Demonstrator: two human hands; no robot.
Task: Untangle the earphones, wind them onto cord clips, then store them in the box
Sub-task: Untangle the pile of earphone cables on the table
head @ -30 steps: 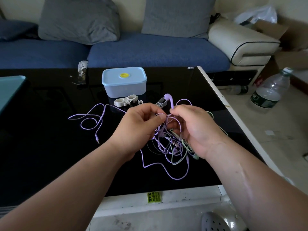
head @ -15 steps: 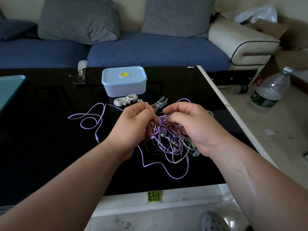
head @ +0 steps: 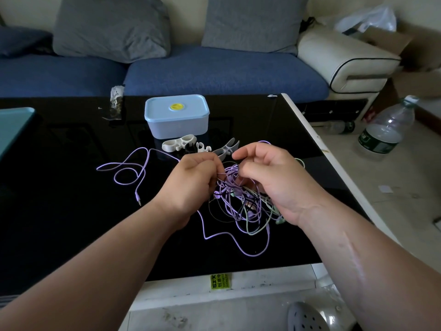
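Note:
A tangle of purple, pale green and black earphone cords (head: 241, 206) hangs over the black glass table (head: 59, 187). My left hand (head: 191, 182) pinches purple strands at the knot's left side. My right hand (head: 269, 180) pinches the cords on the right, fingers curled into the tangle. One purple cord runs left in loops to its jack plug (head: 138, 198) on the table. Beyond the hands lie white and grey cord clips (head: 179, 144), and behind them stands the light blue box (head: 177, 115) with its lid on.
A teal object (head: 12, 127) sits at the table's left edge. A small wrapper (head: 116, 101) lies at the back. The table's white right edge (head: 317, 149) borders the floor, where a large water bottle (head: 385, 130) stands. A blue sofa is behind.
The purple earbud held up above my right hand a second ago has come down into the tangle. Both hands have drawn close together over the knot.

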